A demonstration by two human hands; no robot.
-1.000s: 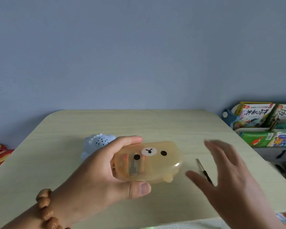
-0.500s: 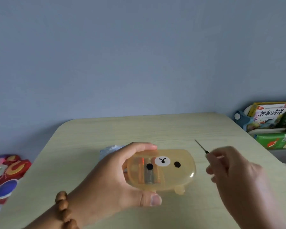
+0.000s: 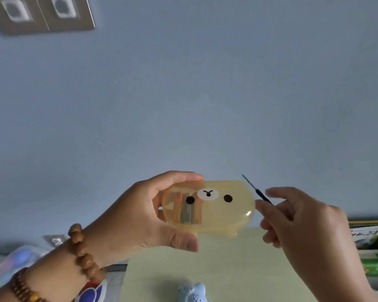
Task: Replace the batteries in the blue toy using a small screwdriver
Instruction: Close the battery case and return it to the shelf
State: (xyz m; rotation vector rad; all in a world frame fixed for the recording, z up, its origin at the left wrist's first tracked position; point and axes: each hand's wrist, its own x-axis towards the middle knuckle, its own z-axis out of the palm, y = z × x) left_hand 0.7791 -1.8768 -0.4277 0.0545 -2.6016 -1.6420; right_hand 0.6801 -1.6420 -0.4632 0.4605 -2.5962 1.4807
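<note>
- Blue toy (image 3: 192, 294): it sits on the pale wooden table (image 3: 227, 269) at the bottom edge of the view. Only its top shows, dotted with small holes. Neither of your hands touches it.
- Left hand (image 3: 135, 216): raised above the table. Your fingers curl over the top edge of a translucent yellow bear-face case (image 3: 227, 214) and your thumb presses under its lower edge. You grip the case by its left end.
- Case: the lid faces you, printed with two black eyes and a white muzzle, and is held roughly level. Through the plastic on the left side you can see a metallic cylinder (image 3: 187, 212), apparently a battery, flanked by orange shapes. The count cannot be read.
- Right hand (image 3: 303, 223): just right of the case, fingers curled. It pinches a small screwdriver (image 3: 256, 191) by its dark handle.
- Screwdriver: the thin shaft points up and to the left. Its tip is above the case's upper right corner and apart from it.
- Contact between your right fingertips and the case's right edge: cannot tell.
- Left wrist: a bracelet of brown wooden beads (image 3: 83, 251), with a finer beaded band (image 3: 22, 288) lower on the forearm.
- Surroundings: grey-blue wall with two metallic wall plates (image 3: 42, 14) at upper left. Stacked books (image 3: 371, 236) are at the right edge, and blurred colourful items (image 3: 9, 264) at lower left.
</note>
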